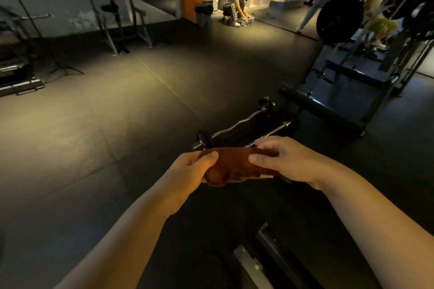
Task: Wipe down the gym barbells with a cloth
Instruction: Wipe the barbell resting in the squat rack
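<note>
A brown cloth [232, 166] is bunched between both hands in front of me, above the dark floor. My left hand [190, 173] grips its left end, thumb on top. My right hand [288, 162] holds the right end with the fingers curled over it. Just beyond the cloth, a curl barbell [239, 123] with a wavy chrome shaft and small black plates lies on the floor. A straight chrome bar [276, 131] lies beside it to the right; its near end is hidden behind my right hand. Neither hand touches the bars.
A black rack base [328, 105] and a loaded plate [339, 17] stand at the right. A metal frame piece [256, 265] lies near my feet. A stand [117, 12] is at the back left. A person crouches by shelves [234, 10] far off; others stand at the right.
</note>
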Action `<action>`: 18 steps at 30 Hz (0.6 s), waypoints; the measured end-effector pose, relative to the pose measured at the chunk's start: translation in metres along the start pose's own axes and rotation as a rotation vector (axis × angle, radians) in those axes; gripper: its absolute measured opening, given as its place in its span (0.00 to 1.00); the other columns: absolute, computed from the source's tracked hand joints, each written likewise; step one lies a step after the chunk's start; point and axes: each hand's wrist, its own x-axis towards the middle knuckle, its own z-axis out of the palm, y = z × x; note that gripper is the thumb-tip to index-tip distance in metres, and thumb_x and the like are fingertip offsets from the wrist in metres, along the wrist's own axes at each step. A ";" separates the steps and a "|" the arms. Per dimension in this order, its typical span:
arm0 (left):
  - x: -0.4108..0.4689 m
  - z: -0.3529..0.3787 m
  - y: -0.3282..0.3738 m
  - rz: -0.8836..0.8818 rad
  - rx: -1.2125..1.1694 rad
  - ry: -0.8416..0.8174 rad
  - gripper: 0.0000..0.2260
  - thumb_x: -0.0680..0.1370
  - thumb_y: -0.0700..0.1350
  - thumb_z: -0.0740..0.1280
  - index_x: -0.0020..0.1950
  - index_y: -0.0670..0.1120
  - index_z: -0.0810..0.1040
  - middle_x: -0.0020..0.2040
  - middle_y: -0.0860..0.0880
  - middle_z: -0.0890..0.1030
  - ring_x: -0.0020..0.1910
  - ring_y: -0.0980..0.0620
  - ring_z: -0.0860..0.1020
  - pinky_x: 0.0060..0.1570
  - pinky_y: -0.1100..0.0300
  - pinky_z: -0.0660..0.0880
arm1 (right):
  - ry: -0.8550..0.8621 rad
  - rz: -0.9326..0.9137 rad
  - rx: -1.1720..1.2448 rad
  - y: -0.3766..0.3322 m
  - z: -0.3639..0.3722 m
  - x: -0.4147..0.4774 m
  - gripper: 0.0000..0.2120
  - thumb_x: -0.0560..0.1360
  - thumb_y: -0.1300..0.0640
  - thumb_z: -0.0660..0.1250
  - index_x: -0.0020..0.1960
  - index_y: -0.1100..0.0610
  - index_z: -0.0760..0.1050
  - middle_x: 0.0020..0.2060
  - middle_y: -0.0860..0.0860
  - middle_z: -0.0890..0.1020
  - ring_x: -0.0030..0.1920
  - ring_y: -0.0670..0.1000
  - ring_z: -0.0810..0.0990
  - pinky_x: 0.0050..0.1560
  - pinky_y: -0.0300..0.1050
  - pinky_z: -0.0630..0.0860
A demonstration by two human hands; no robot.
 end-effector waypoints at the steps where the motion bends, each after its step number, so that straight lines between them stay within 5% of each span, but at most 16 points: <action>1: -0.001 -0.001 -0.004 0.000 -0.030 0.005 0.11 0.84 0.51 0.62 0.64 0.53 0.78 0.56 0.44 0.84 0.52 0.48 0.85 0.61 0.48 0.79 | 0.001 0.018 0.051 0.001 0.005 0.000 0.17 0.78 0.40 0.68 0.62 0.46 0.80 0.58 0.45 0.84 0.58 0.46 0.83 0.66 0.54 0.77; 4: -0.003 0.000 -0.022 0.006 -0.074 0.004 0.13 0.85 0.49 0.60 0.65 0.49 0.79 0.55 0.40 0.83 0.45 0.45 0.85 0.49 0.51 0.83 | 0.038 0.075 0.244 0.006 0.024 0.000 0.18 0.78 0.38 0.66 0.58 0.49 0.81 0.48 0.49 0.87 0.51 0.48 0.86 0.61 0.52 0.80; 8: -0.004 0.008 -0.052 -0.124 -0.144 -0.042 0.20 0.81 0.59 0.63 0.63 0.45 0.78 0.54 0.38 0.84 0.49 0.42 0.86 0.53 0.48 0.83 | 0.089 0.116 0.314 0.031 0.049 0.000 0.16 0.78 0.41 0.68 0.58 0.52 0.81 0.48 0.53 0.86 0.48 0.52 0.87 0.43 0.46 0.82; 15: -0.008 0.045 -0.113 -0.271 0.008 -0.071 0.14 0.78 0.42 0.72 0.63 0.51 0.76 0.59 0.48 0.80 0.53 0.50 0.83 0.52 0.54 0.83 | -0.037 0.295 0.271 0.104 0.065 -0.009 0.10 0.79 0.56 0.71 0.60 0.47 0.81 0.55 0.52 0.85 0.55 0.52 0.84 0.51 0.46 0.81; 18: -0.007 0.073 -0.136 -0.333 0.036 -0.073 0.19 0.77 0.41 0.73 0.66 0.52 0.75 0.59 0.52 0.79 0.57 0.53 0.80 0.59 0.52 0.80 | -0.090 0.404 0.321 0.138 0.071 -0.010 0.12 0.81 0.59 0.68 0.61 0.48 0.80 0.58 0.57 0.83 0.49 0.51 0.82 0.43 0.42 0.77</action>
